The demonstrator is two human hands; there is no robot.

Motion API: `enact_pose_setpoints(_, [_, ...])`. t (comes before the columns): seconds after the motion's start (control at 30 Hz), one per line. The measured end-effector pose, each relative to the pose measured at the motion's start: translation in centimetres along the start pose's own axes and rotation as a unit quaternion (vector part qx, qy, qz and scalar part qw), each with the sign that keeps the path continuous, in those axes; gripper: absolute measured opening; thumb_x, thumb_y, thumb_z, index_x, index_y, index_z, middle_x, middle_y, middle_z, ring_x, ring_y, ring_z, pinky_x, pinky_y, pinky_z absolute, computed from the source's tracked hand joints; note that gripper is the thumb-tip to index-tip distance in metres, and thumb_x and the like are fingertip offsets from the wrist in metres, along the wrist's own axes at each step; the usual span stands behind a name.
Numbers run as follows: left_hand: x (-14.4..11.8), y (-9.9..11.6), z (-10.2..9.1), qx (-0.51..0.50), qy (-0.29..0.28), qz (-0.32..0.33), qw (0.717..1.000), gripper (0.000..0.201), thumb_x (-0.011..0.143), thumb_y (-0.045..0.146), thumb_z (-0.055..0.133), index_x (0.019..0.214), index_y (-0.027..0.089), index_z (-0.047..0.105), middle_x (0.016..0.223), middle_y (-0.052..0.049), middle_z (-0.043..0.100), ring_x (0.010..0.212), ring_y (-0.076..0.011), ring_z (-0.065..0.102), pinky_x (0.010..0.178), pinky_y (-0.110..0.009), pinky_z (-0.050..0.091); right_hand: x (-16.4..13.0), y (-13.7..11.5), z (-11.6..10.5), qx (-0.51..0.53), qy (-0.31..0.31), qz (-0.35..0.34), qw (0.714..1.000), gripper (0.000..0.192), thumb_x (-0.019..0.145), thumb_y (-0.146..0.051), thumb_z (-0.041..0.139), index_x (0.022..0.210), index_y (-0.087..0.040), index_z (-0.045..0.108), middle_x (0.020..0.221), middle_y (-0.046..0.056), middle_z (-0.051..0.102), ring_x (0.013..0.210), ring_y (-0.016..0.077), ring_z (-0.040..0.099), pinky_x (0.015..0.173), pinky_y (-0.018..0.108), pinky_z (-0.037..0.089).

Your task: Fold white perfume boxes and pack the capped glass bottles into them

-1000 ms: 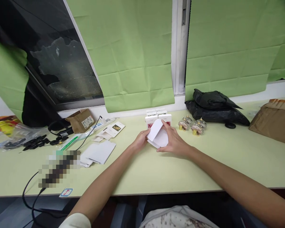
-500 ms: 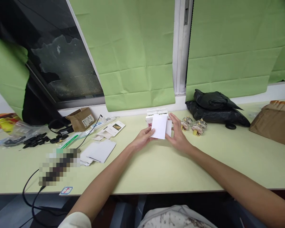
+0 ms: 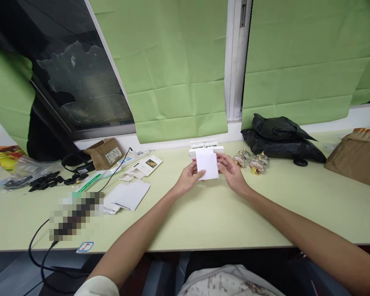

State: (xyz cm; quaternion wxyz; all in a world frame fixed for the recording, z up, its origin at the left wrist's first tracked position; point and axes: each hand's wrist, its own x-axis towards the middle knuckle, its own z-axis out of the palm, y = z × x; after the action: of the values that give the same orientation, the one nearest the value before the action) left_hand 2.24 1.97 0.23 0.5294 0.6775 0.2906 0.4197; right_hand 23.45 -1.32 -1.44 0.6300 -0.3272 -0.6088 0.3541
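Observation:
A small white cardboard box (image 3: 207, 165) is held upright over the table between my two hands. My left hand (image 3: 186, 181) grips its left side, with the thumb across the front face. My right hand (image 3: 233, 174) closes on the right edge, fingers behind and thumb near the side. The box's back and underside are hidden. Just behind it stand several white boxes (image 3: 200, 144), partly covered by my hands. To the right of my right hand sit two clear, gold-trimmed ornaments (image 3: 259, 164).
Flat white card pieces (image 3: 132, 195) and a printed flattened carton (image 3: 149, 167) lie left. Farther left are an open brown box (image 3: 105, 154), black cables and plastic bags. Black parcels (image 3: 280, 142) and a large brown package (image 3: 357, 158) occupy the right.
My right hand has drawn in, its fingers lower and closer against the box's right side. The side flap that stuck out to the right now lies nearly behind the front face.

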Motion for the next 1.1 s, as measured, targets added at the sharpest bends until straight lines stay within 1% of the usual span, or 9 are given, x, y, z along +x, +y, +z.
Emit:
enact_pose_setpoints(0.13, [-0.1, -0.6, 0.2, 0.035, -0.028, 0.018, 0.999, 0.058, 0.087, 0.045, 0.081, 0.132, 0.016, 0.061, 0.136, -0.016, 0.068, 0.118, -0.0293, 0.069, 0.092, -0.040, 0.060, 0.1, 0.8, -0.3, -0.059, -0.022, -0.012, 0.998, 0.037, 0.095, -0.052, 0.068, 0.121, -0.026, 0.063, 0.108, 0.006, 0.068, 0.094, 0.0218, 0.061, 0.079, 0.035, 0.056])
enact_pose_setpoints(0.27, [-0.3, -0.8, 0.3, 0.081, -0.031, 0.030, 0.996, 0.059, 0.088, 0.046, 0.080, 0.136, 0.017, 0.060, 0.137, -0.014, 0.068, 0.115, -0.0277, 0.070, 0.098, -0.042, 0.057, 0.1, 1.1, -0.8, -0.113, -0.034, -0.009, 0.993, 0.026, 0.095, -0.047, 0.067, 0.106, -0.025, 0.061, 0.095, 0.003, 0.065, 0.085, 0.0201, 0.058, 0.072, 0.032, 0.052])
enact_pose_setpoints(0.4, [-0.6, -0.9, 0.2, 0.142, -0.028, 0.035, 0.989, 0.060, 0.091, 0.048, 0.076, 0.140, 0.020, 0.058, 0.137, -0.013, 0.068, 0.116, -0.0286, 0.069, 0.094, -0.040, 0.057, 0.1, 0.9, -1.1, -0.139, -0.062, -0.010, 0.988, 0.028, 0.093, -0.044, 0.071, 0.111, -0.024, 0.064, 0.099, 0.003, 0.068, 0.087, 0.0208, 0.061, 0.076, 0.034, 0.052])
enact_pose_setpoints(0.6, [-0.9, -1.1, 0.9, 0.152, -0.043, 0.033, 0.987, 0.056, 0.094, 0.051, 0.072, 0.139, 0.021, 0.056, 0.133, -0.011, 0.068, 0.111, -0.0257, 0.068, 0.087, -0.036, 0.056, 0.2, 0.6, -1.1, -0.072, -0.094, 0.009, 0.993, 0.037, 0.095, -0.051, 0.069, 0.119, -0.023, 0.071, 0.117, 0.008, 0.069, 0.107, 0.0264, 0.064, 0.088, 0.040, 0.054])
enact_pose_setpoints(0.7, [-1.0, -0.9, 1.0, 0.199, -0.013, 0.059, 0.978, 0.047, 0.100, 0.054, 0.060, 0.134, 0.023, 0.055, 0.116, -0.007, 0.069, 0.098, -0.0213, 0.065, 0.080, -0.033, 0.052, 0.6, 0.5, -1.7, -0.144, -0.046, -0.047, 0.987, 0.032, 0.097, -0.054, 0.066, 0.104, -0.023, 0.073, 0.110, 0.008, 0.062, 0.103, 0.0250, 0.059, 0.086, 0.038, 0.052])
enact_pose_setpoints(0.8, [-0.6, -0.8, 0.2, 0.252, 0.104, 0.098, 0.957, 0.038, 0.102, 0.055, 0.056, 0.123, 0.023, 0.056, 0.102, -0.005, 0.063, 0.092, -0.0197, 0.060, 0.081, -0.032, 0.048, 1.2, 0.6, -2.7, -0.211, 0.074, -0.077, 0.972, 0.035, 0.099, -0.057, 0.062, 0.094, -0.024, 0.070, 0.099, 0.005, 0.052, 0.093, 0.0227, 0.053, 0.082, 0.037, 0.051])
enact_pose_setpoints(0.87, [-0.1, -1.2, -0.9, 0.275, 0.204, 0.112, 0.933, 0.040, 0.097, 0.055, 0.065, 0.119, 0.023, 0.053, 0.108, -0.007, 0.059, 0.098, -0.0208, 0.057, 0.087, -0.034, 0.046, 1.5, 0.8, -3.2, -0.216, 0.122, -0.083, 0.965, 0.036, 0.100, -0.059, 0.059, 0.098, -0.024, 0.070, 0.104, 0.006, 0.051, 0.100, 0.0238, 0.053, 0.085, 0.038, 0.052])
enact_pose_setpoints(0.93, [0.5, -1.9, -2.2, 0.289, 0.261, 0.095, 0.916, 0.058, 0.087, 0.055, 0.076, 0.126, 0.024, 0.048, 0.124, -0.010, 0.056, 0.107, -0.0238, 0.054, 0.093, -0.037, 0.046, 1.6, 1.1, -3.5, -0.204, 0.132, -0.079, 0.967, 0.039, 0.099, -0.061, 0.059, 0.107, -0.025, 0.071, 0.116, 0.009, 0.053, 0.114, 0.0263, 0.052, 0.091, 0.040, 0.054])
enact_pose_setpoints(1.1, [2.1, -4.4, -4.4, 0.218, 0.192, -0.014, 0.957, 0.101, 0.072, 0.052, 0.090, 0.150, 0.027, 0.032, 0.146, -0.016, 0.054, 0.120, -0.0284, 0.053, 0.098, -0.041, 0.045, 1.6, 2.1, -3.5, -0.162, 0.132, -0.045, 0.977, 0.045, 0.095, -0.064, 0.063, 0.121, -0.028, 0.072, 0.148, 0.012, 0.047, 0.141, 0.0296, 0.043, 0.107, 0.046, 0.052])
